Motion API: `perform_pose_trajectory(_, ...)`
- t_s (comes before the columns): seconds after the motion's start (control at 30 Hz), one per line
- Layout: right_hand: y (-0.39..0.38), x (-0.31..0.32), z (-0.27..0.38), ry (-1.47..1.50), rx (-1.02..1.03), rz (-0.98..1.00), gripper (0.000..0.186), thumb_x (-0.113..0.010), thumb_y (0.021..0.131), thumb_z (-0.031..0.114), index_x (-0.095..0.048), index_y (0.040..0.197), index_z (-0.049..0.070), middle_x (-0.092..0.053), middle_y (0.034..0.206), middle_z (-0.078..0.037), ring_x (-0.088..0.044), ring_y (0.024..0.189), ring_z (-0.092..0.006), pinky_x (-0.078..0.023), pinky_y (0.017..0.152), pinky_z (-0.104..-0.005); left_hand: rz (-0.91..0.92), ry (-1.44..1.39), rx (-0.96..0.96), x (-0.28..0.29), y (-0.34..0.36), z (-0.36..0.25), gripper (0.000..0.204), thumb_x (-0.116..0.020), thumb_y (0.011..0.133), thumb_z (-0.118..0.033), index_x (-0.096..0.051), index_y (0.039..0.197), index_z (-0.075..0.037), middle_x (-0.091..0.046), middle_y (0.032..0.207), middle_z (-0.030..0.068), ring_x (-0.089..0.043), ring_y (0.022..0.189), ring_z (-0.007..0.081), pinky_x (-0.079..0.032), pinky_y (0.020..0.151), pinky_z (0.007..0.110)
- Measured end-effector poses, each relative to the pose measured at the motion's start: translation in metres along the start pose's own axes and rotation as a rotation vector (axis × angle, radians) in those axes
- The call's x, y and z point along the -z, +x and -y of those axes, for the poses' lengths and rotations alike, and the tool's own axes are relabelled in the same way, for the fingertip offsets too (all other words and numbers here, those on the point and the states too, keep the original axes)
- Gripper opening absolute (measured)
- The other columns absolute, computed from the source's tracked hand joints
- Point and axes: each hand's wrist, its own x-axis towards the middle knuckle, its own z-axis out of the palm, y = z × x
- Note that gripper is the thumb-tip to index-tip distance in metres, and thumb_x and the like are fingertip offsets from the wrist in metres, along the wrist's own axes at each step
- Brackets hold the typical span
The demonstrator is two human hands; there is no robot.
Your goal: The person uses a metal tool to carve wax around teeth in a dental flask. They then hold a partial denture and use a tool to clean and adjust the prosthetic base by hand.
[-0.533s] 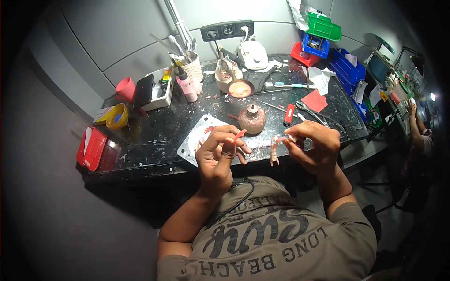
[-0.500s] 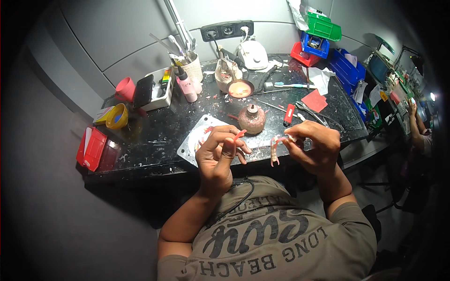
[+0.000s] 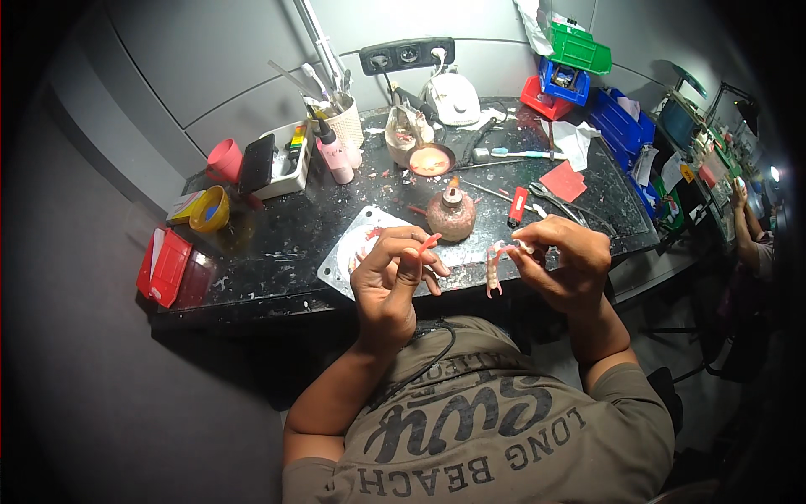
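Observation:
My left hand [image 3: 388,281] pinches a thin strip of pinkish-red wax [image 3: 429,243] between thumb and fingers. On the right, my right hand [image 3: 564,259] grips a denture [image 3: 492,275] with a pink base and pale teeth; its curved arm hangs down beyond my fingertips, and the rest is partly covered by them. The two hands are apart, over the front edge of the bench. Just beyond them stands a round, wax-smeared spirit lamp [image 3: 452,217] with an orange flame at its wick. Under my left hand lies a white metal plate [image 3: 336,267] with reddish bits on it.
A red lighter [image 3: 518,207], pliers [image 3: 561,205] and pink wax sheets [image 3: 563,181] lie right of the lamp. Behind it sits a small pan of pink wax [image 3: 430,160]. Left are a pink bottle [image 3: 337,155], a yellow cup [image 3: 209,210] and a red box [image 3: 164,269]. Someone works far right.
An orange flame shows at the lamp's wick, where none was visible before. The denture in my right hand has shifted very slightly. My left hand stays in place.

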Motion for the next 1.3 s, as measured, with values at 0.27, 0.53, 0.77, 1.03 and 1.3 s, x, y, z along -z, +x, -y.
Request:
perform_pose_trajectory(0.27,0.0009,0.0006,0.0000,0.004,0.005,-0.007,0.021,-0.085,0.081,-0.002,-0.076,0.100,-0.001,-0.068,0.075,-0.006,-0.064,0.061,-0.0132,-0.049,0.056,-0.0258,-0.004,0.002,0.007,-0.0006,0.0004,-0.0003,0.023,-0.057,0.111,-0.020,-0.065,0.106,0.002,-0.059,0.115,0.0162,-0.071,0.085,0.0201,-0.057,0.062,0.027)
perform_pose_trajectory(0.53,0.0009,0.0009,0.0013,-0.041,0.028,-0.007,0.020,-0.085,0.081,-0.002,-0.076,0.099,-0.001,-0.069,0.075,-0.007,-0.064,0.061,-0.0131,-0.049,0.056,-0.0258,-0.010,0.008,0.003,0.0000,0.0001,0.0007,0.024,-0.057,0.111,-0.020,-0.065,0.105,0.002,-0.059,0.115,0.0163,-0.071,0.085,0.0201,-0.057,0.062,0.027)
perform_pose_trajectory(0.77,0.0001,0.0020,-0.0017,-0.052,0.026,-0.044,0.021,-0.086,0.080,-0.001,-0.076,0.099,0.000,-0.069,0.075,-0.007,-0.064,0.061,-0.0133,-0.049,0.056,-0.0256,-0.017,0.002,0.001,0.0011,-0.0006,0.0000,0.025,-0.058,0.111,-0.021,-0.065,0.105,0.002,-0.060,0.115,0.0167,-0.071,0.084,0.0196,-0.057,0.062,0.026)
perform_pose_trajectory(1.03,0.0028,0.0034,0.0023,-0.090,0.043,-0.064,0.024,-0.087,0.078,-0.002,-0.076,0.100,0.001,-0.068,0.074,-0.006,-0.063,0.061,-0.0135,-0.049,0.056,-0.0257,-0.038,-0.015,-0.001,0.0016,-0.0002,-0.0021,0.026,-0.058,0.111,-0.021,-0.066,0.104,0.002,-0.061,0.113,0.0168,-0.071,0.083,0.0196,-0.057,0.061,0.026)
perform_pose_trajectory(1.3,0.0028,0.0011,0.0050,-0.147,0.085,-0.053,0.026,-0.087,0.077,-0.003,-0.076,0.100,0.004,-0.065,0.073,-0.003,-0.060,0.059,-0.0121,-0.048,0.053,-0.0253,-0.028,-0.003,-0.014,0.0027,-0.0009,-0.0021,0.026,-0.058,0.110,-0.022,-0.066,0.105,0.003,-0.061,0.112,0.0167,-0.071,0.083,0.0200,-0.057,0.061,0.027)
